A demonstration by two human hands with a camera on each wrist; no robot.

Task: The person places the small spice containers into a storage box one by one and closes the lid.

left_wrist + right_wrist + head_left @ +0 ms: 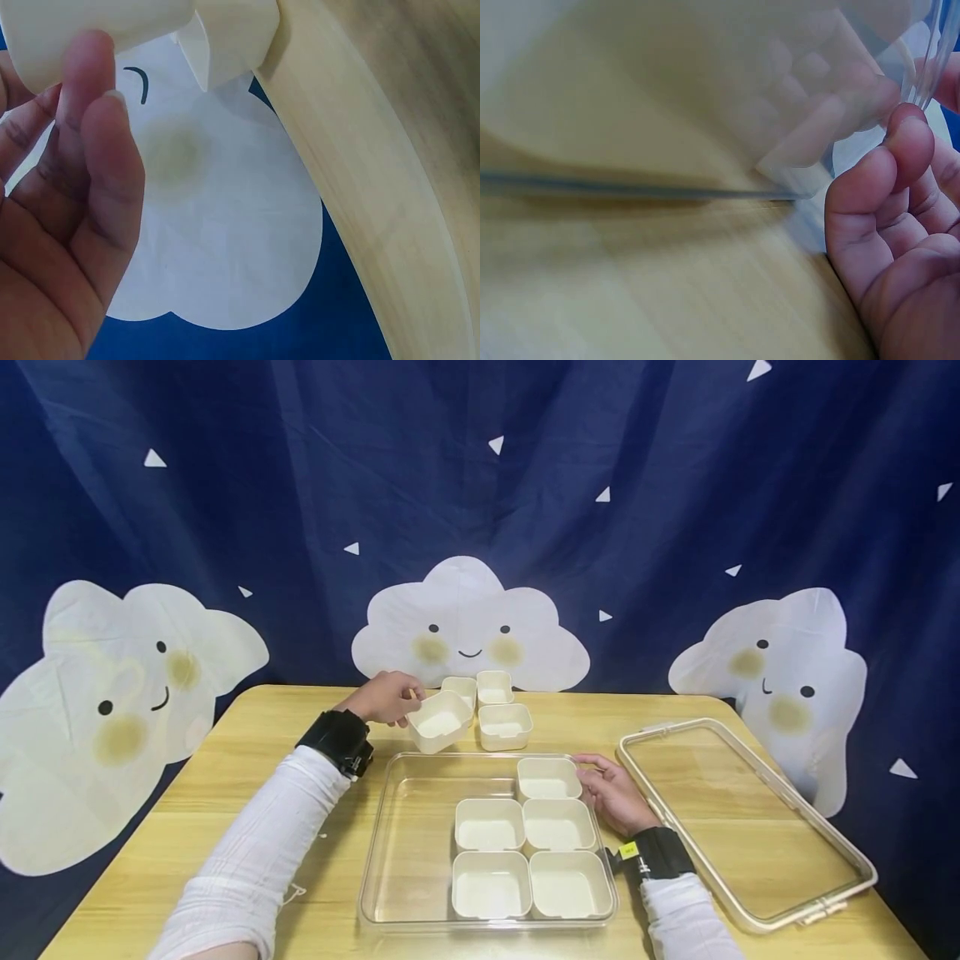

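My left hand (pixel 386 697) grips a small cream box (pixel 438 727) by its left side, holding it tilted above the table. In the left wrist view, fingertips press against the wall of this box (pixel 142 16). Three matching boxes (pixel 506 728) stand behind and beside it. In front lies a large clear plastic container (pixel 420 860), with several cream boxes (pixel 489 885) filling its right part; its left part shows bare floor. My right hand (pixel 617 793) holds the container's far right corner, fingers curled at the rim, as the right wrist view also shows.
A clear lid with a pale frame (pixel 870 872) lies on the wooden table (pixel 202 777) to the right, close beside my right wrist. Behind the table's far edge hangs a dark blue curtain (pixel 420 468) with smiling clouds.
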